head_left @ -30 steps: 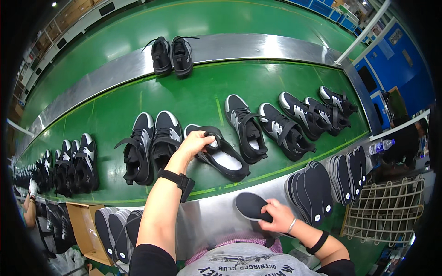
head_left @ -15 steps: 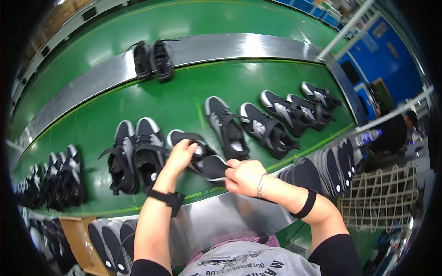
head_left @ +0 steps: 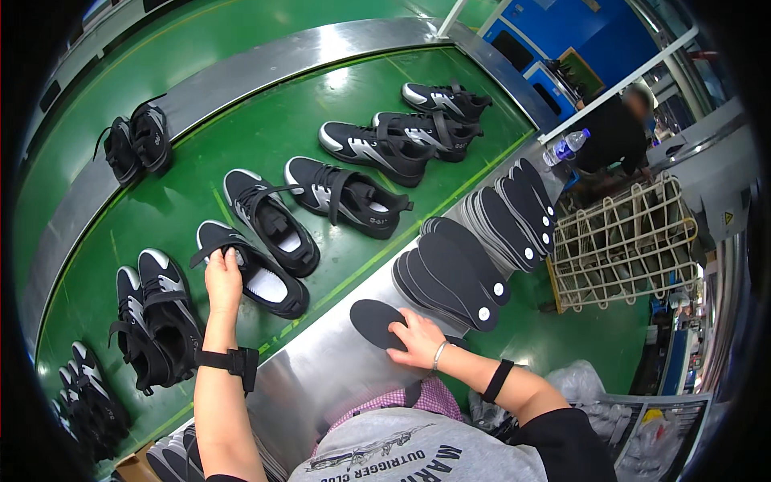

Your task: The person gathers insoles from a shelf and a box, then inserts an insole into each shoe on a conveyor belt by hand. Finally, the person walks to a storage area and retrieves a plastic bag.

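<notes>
Pinches a black-and-silver shoe (head_left: 259, 261) by its front opening on the green tabletop (head_left: 265, 124) with the left hand (head_left: 223, 281); clamps the grip of the right hand (head_left: 418, 341) on a black insole (head_left: 373, 322) over the metal ledge (head_left: 297, 381), hiding one end.

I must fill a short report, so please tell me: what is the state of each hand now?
Left hand: closed, holding a black shoe near its tongue.
Right hand: closed, holding a black insole.
</notes>
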The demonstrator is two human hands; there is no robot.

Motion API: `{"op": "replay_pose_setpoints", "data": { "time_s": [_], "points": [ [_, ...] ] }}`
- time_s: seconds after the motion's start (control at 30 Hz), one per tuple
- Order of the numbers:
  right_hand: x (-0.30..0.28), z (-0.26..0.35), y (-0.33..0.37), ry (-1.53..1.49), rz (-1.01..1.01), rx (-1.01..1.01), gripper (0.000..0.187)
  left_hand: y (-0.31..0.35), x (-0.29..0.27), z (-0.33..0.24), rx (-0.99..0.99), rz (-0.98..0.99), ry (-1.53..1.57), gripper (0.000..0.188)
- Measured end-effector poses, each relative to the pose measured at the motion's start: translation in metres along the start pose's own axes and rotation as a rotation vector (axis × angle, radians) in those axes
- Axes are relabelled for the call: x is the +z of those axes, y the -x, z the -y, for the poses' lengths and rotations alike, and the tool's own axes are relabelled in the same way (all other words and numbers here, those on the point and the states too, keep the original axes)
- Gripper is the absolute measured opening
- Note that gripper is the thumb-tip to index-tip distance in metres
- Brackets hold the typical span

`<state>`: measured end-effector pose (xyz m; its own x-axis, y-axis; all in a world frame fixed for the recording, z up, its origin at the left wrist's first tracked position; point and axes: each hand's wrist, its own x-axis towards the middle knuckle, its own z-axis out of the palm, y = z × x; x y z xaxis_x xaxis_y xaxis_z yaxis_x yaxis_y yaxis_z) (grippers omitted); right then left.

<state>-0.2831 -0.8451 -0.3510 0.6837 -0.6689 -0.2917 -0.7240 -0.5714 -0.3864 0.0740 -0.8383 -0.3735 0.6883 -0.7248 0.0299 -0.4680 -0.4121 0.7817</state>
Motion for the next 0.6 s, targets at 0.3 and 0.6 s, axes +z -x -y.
{"op": "replay_pose_setpoints", "data": {
  "time_s": [0.3,0.6],
  "points": [
    [-0.047,-0.048,-0.004,0.031,-0.497,0.037,0.02,0.01,0.004,0.011,0.067,-0.061,-0.002,0.025],
    [-0.045,-0.088,-0.025,0.283,-0.463,0.521,0.053,0.009,0.001,0.004,0.018,-0.065,-0.09,0.024]
  ]
}}
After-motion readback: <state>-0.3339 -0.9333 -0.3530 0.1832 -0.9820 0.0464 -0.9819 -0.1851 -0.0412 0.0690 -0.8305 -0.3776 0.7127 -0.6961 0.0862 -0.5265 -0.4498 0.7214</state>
